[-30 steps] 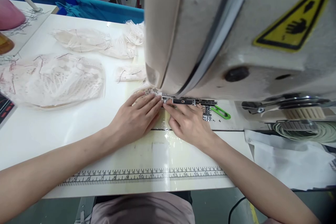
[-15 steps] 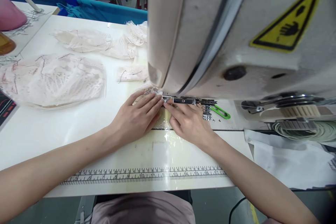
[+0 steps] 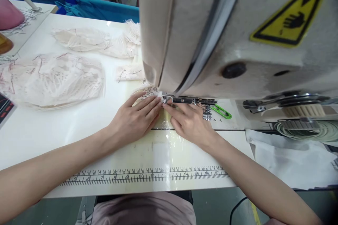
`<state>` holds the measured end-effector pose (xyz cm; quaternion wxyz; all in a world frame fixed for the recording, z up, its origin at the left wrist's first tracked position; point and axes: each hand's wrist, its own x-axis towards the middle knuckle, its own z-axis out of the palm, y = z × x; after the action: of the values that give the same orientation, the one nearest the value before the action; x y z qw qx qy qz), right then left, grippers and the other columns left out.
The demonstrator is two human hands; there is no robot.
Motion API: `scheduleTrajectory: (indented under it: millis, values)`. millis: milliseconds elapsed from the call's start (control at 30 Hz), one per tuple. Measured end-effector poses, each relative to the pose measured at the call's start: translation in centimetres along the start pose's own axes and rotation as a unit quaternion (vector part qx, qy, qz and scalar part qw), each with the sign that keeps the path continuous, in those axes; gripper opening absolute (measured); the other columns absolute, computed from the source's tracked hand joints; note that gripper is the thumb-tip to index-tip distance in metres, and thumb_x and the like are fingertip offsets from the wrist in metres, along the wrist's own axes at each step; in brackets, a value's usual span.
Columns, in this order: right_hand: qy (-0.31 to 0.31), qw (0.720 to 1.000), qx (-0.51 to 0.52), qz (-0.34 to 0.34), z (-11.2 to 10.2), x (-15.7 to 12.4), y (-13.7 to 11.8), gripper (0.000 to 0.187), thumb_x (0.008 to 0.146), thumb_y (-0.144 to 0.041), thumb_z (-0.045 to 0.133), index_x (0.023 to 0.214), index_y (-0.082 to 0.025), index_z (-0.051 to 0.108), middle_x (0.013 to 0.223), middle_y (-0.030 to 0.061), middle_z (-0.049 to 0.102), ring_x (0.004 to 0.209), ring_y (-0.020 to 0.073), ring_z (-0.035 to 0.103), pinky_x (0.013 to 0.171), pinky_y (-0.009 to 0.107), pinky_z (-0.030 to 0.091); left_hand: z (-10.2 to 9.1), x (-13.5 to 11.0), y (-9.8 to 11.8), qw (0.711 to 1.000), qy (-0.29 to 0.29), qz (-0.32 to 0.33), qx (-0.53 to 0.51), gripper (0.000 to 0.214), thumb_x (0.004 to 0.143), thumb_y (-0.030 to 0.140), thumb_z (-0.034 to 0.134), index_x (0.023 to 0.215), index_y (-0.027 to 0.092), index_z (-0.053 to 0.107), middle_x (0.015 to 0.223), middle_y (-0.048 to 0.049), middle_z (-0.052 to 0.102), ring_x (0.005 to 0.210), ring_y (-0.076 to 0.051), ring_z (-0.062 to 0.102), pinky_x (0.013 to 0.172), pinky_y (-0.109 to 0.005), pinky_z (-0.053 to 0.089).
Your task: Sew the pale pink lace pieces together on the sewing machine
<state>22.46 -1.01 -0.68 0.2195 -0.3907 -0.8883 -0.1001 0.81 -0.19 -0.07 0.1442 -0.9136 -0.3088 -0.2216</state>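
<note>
Nearer than the fingers [image 3: 148, 106], ruler numerals [image 3: 141, 176]

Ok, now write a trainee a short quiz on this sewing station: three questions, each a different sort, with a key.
1. True or false: the left hand lies partly over lace fabric.
2. Which hand is nearer the green object? A) the left hand; B) the right hand.
3. Fill in: the triangular sign on the sewing machine shows a black hand on a ____ ground.

Key: 1. True. 2. B. 3. Yellow.
</note>
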Motion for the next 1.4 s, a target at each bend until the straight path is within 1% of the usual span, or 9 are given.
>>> scheduleTrajectory:
  millis: [167, 300, 533, 667, 833, 1000, 1133, 1300, 1400]
  values:
    - [0.003, 1.000, -0.014, -0.012, -0.1, 0.2, 0.0, 0.032, 0.091, -0.010, 0.046, 0.114, -0.016, 0.068, 0.112, 0.0068, 0.071, 0.088, 0.0144, 0.065, 0.070, 0.031, 0.045, -0.1, 0.1, 0.0, 1.000, -0.001, 0.005, 0.016, 0.027, 0.096, 0.019, 0.053, 0.116, 0.009, 0.067, 0.120, -0.0102, 0.069, 0.108, -0.023, 0.068, 0.102, -0.041, 0.050]
    - [-0.004, 1.000, -0.019, -0.011, 0.0, 0.1, 0.0, 0.031, 0.091, -0.012, 0.047, 0.115, -0.016, 0.067, 0.116, 0.0065, 0.069, 0.086, 0.0144, 0.064, 0.073, 0.032, 0.045, -0.1, 0.0, -0.1, 1.000, -0.001, 0.001, 0.009, 0.028, 0.095, 0.019, 0.054, 0.117, 0.008, 0.066, 0.120, -0.0113, 0.069, 0.110, -0.024, 0.067, 0.103, -0.041, 0.049]
    - [0.000, 0.999, -0.031, -0.021, 0.3, -0.2, 0.0, 0.029, 0.092, -0.011, 0.046, 0.112, -0.016, 0.066, 0.112, 0.0050, 0.068, 0.096, 0.0151, 0.061, 0.081, 0.034, 0.043, -0.1, 0.2, 0.0, 1.000, -0.004, -0.008, 0.013, 0.027, 0.096, 0.020, 0.053, 0.116, 0.010, 0.066, 0.120, -0.0100, 0.070, 0.110, -0.024, 0.067, 0.102, -0.041, 0.049]
    - [-0.003, 0.999, -0.049, -0.018, 0.4, -0.2, -0.1, 0.030, 0.091, -0.012, 0.049, 0.116, -0.016, 0.065, 0.116, 0.0050, 0.067, 0.095, 0.0161, 0.060, 0.079, 0.035, 0.042, -0.1, 0.2, 0.1, 1.000, -0.007, -0.011, 0.014, 0.027, 0.095, 0.020, 0.053, 0.117, 0.009, 0.066, 0.122, -0.0104, 0.069, 0.112, -0.025, 0.066, 0.101, -0.041, 0.050]
    - [-0.003, 0.998, -0.063, -0.015, 0.7, -0.3, -0.1, 0.034, 0.089, -0.013, 0.050, 0.120, -0.018, 0.064, 0.115, 0.0043, 0.068, 0.090, 0.0173, 0.059, 0.078, 0.036, 0.041, -0.1, 0.1, 0.1, 0.999, -0.019, -0.016, 0.020, 0.029, 0.096, 0.022, 0.051, 0.118, 0.009, 0.066, 0.125, -0.0096, 0.067, 0.114, -0.025, 0.065, 0.101, -0.041, 0.050]
    - [-0.002, 0.997, -0.074, -0.008, 0.6, -0.2, -0.1, 0.031, 0.090, -0.013, 0.050, 0.115, -0.019, 0.067, 0.109, 0.0045, 0.069, 0.088, 0.0188, 0.059, 0.078, 0.037, 0.041, 0.0, 0.2, 0.1, 0.999, -0.022, -0.022, 0.014, 0.030, 0.096, 0.022, 0.052, 0.118, 0.007, 0.065, 0.125, -0.0098, 0.067, 0.114, -0.025, 0.065, 0.101, -0.041, 0.050]
    - [-0.010, 0.998, -0.058, 0.004, 0.6, -0.2, -0.1, 0.028, 0.087, -0.011, 0.053, 0.106, -0.022, 0.070, 0.111, 0.0037, 0.069, 0.086, 0.0175, 0.060, 0.071, 0.033, 0.042, 0.0, 0.3, 0.1, 0.999, -0.022, -0.030, 0.010, 0.031, 0.096, 0.023, 0.051, 0.119, 0.007, 0.065, 0.125, -0.0101, 0.067, 0.115, -0.024, 0.065, 0.100, -0.039, 0.050]
    - [-0.013, 1.000, -0.006, 0.023, 0.9, -0.4, 0.4, 0.036, 0.086, -0.007, 0.051, 0.114, -0.023, 0.067, 0.109, 0.0043, 0.071, 0.088, 0.0174, 0.063, 0.069, 0.031, 0.044, 0.1, 0.3, 0.1, 0.999, -0.019, -0.034, 0.008, 0.033, 0.096, 0.024, 0.050, 0.119, 0.006, 0.065, 0.124, -0.0107, 0.068, 0.115, -0.024, 0.064, 0.100, -0.038, 0.051]
    - [-0.011, 0.999, 0.030, 0.036, 0.8, -0.3, 0.9, 0.034, 0.087, -0.009, 0.049, 0.112, -0.022, 0.067, 0.099, 0.0028, 0.073, 0.083, 0.0156, 0.065, 0.067, 0.029, 0.044, 0.1, 0.3, 0.2, 0.999, -0.027, -0.041, 0.010, 0.035, 0.097, 0.026, 0.049, 0.121, 0.006, 0.064, 0.124, -0.0105, 0.068, 0.115, -0.024, 0.064, 0.100, -0.039, 0.051]
